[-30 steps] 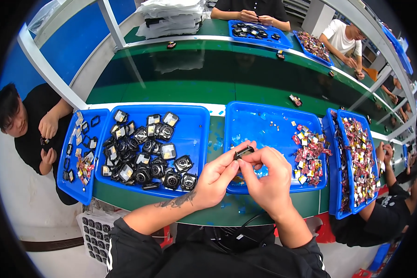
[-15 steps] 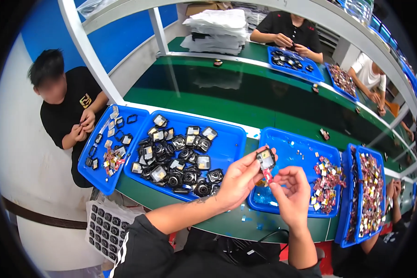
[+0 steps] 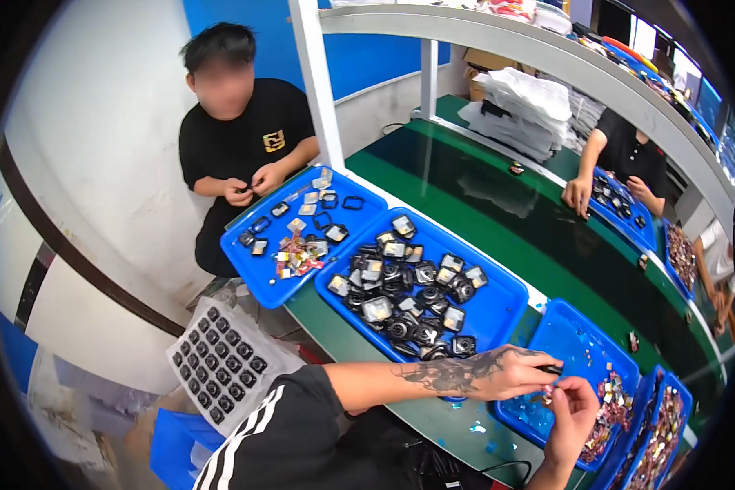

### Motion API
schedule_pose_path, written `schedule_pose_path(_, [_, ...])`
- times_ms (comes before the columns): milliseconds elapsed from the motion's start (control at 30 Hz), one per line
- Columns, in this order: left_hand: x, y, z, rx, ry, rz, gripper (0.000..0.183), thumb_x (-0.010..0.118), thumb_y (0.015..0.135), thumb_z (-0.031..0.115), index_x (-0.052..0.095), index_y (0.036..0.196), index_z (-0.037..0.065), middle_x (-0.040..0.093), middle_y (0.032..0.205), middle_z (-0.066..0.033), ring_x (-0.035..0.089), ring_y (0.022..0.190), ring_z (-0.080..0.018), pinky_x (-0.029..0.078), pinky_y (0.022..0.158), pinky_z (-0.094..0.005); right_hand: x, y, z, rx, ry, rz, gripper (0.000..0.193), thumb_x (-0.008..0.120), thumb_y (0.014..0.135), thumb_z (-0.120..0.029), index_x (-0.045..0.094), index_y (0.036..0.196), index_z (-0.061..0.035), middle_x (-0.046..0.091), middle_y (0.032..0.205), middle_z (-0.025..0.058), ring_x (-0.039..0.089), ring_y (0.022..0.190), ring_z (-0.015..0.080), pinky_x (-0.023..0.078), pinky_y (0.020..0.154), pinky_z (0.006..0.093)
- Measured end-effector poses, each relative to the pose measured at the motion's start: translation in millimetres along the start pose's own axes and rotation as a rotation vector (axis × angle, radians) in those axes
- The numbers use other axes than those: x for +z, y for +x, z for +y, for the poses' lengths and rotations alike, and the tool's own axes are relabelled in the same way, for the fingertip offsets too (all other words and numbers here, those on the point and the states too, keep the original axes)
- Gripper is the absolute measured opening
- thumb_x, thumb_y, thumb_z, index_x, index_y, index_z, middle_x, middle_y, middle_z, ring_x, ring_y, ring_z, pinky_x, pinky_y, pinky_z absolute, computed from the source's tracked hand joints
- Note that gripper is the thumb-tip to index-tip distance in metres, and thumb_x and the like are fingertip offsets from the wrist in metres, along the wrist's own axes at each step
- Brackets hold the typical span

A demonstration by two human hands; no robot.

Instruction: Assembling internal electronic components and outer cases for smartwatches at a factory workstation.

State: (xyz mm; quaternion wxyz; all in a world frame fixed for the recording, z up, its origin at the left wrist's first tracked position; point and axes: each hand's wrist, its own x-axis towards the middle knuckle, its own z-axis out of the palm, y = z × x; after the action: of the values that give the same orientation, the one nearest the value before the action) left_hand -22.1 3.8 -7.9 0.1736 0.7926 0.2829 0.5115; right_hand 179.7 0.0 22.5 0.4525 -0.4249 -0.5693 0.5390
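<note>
My left hand, tattooed on its back and turned knuckles up, is closed on a small black square housing, mostly hidden by the fingers. My right hand meets it from below right. Its thumb and forefinger pinch a small pinkish flex cable just under the housing; whether the cable is still joined to it I cannot tell. Both hands are over a blue tray with a heap of reddish flex parts on its right side. Left of it stands a blue tray piled with black housings.
A third blue tray holds frames and flex parts beside a seated person. Behind the trays runs a green conveyor belt under a white shelf frame. A sheet of round black parts lies lower left. Another person works across the belt.
My view has swung left. My left hand has rolled over, so its back now covers much of the housing, and my right fingertips have closed in. The person across now reaches onto the belt's edge.
</note>
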Motion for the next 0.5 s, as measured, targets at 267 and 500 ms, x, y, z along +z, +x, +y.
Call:
schedule_pose_path(267, [-12.9,-3.8,5.4,-0.752,-0.524,-0.030,0.018,0.065,0.089,0.006,0.070,0.104,-0.002,0.071,0.098,-0.0104,0.067,0.087,-0.0144,0.055,0.075,-0.0274,18.2,12.4,5.8,-0.118,-0.058,-0.060,0.006,0.060,0.090,0.001,0.059,0.096,0.0014,0.061,0.093,0.0044,0.059,0.085,0.0098,0.048,0.075,0.0245])
schedule_pose_path(500, [-0.8,1.1,4.5,-0.951,-0.739,-0.046,0.021,0.063,0.090,0.003,0.068,0.108,-0.005,0.070,0.099,-0.0104,0.067,0.087,-0.0149,0.055,0.078,-0.0250,13.4,5.6,-0.1,-0.130,-0.126,-0.015,0.020,0.067,0.084,0.002,0.058,0.102,0.0022,0.064,0.093,0.0066,0.061,0.083,0.0100,0.051,0.072,0.0238])
